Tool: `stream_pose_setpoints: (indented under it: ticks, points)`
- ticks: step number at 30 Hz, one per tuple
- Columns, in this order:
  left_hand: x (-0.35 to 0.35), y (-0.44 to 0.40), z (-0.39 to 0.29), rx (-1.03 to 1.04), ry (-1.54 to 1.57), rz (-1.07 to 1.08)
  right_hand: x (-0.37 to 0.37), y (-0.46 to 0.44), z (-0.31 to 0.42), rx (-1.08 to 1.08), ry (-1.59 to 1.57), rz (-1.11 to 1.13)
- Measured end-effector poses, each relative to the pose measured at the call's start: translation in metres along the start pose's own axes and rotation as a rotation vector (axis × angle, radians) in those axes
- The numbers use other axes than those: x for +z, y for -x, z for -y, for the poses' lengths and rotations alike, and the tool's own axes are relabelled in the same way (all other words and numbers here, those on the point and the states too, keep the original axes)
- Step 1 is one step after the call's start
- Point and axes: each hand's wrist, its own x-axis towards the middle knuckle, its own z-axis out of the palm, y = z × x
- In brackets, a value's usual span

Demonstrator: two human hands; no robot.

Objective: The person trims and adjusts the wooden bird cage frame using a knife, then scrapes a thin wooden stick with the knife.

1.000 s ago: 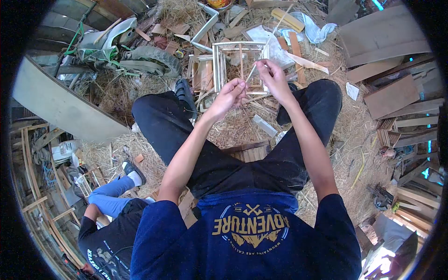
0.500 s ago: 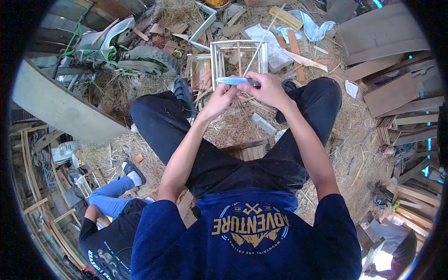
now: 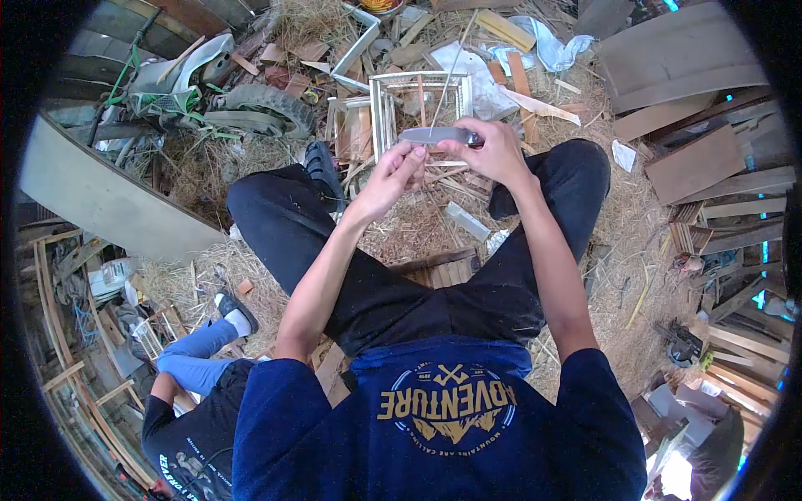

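Note:
My right hand (image 3: 494, 152) is wrapped around the handle of a knife, whose broad grey blade (image 3: 430, 134) points left. A thin, pale stick (image 3: 455, 63) runs away from me and meets the blade. Just under the blade, my left hand (image 3: 394, 177) pinches the near end of this stick between thumb and fingertips. Beyond both hands, a small pale wooden frame with slats (image 3: 376, 104) stands on the ground. Part of it is hidden behind the knife and fingers.
Wood scraps, straw and a white cloth (image 3: 561, 46) litter the ground ahead. A motorbike wheel (image 3: 267, 113) lies left, near a large curved panel (image 3: 109, 196). Boards (image 3: 697, 167) are stacked on the right. Another person (image 3: 196, 409) sits at lower left. A small wooden block (image 3: 468, 220) lies between my legs.
The knife blade has turned, from catching bright bluish light to looking dull grey. My right hand has shifted slightly up and right, and my left hand slightly left and down.

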Motion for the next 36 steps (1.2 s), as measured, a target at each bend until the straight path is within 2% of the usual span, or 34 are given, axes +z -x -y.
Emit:
stream_pose_setpoints:
  ticks: [4, 9, 12, 17, 20, 21, 24, 27, 34, 36]
  points:
    - [0.004, 0.003, -0.010, 0.006, -0.071, -0.056, -0.004, -0.004, -0.004, 0.079, 0.050, -0.019]
    - [0.000, 0.011, -0.003, -0.001, -0.053, -0.012, -0.012, -0.008, -0.019, 0.143, 0.106, -0.139]
    - [-0.005, 0.020, -0.002, -0.039, -0.074, 0.015, 0.002, -0.007, -0.025, 0.113, 0.039, -0.083]
    - [-0.021, 0.027, 0.016, -0.055, 0.004, 0.152, -0.001, 0.003, -0.008, 0.062, 0.203, 0.014]
    - [-0.020, 0.018, 0.019, 0.046, -0.048, 0.109, 0.005, -0.004, 0.007, 0.071, 0.236, 0.115]
    - [-0.023, 0.016, 0.016, -0.021, -0.057, 0.129, 0.009, -0.006, 0.009, 0.055, 0.211, 0.102]
    - [-0.012, 0.020, 0.016, -0.032, 0.095, -0.049, 0.018, -0.012, 0.012, 0.004, 0.184, 0.078]
    - [-0.013, 0.021, 0.015, 0.043, 0.257, -0.113, 0.026, -0.018, 0.017, -0.034, 0.208, 0.084]
    - [-0.020, 0.024, -0.002, -0.086, 0.487, -0.224, 0.036, -0.036, 0.029, -0.011, 0.116, 0.163]
    - [-0.022, 0.021, -0.001, -0.073, 0.459, -0.280, 0.039, -0.042, 0.031, -0.007, 0.109, 0.186]
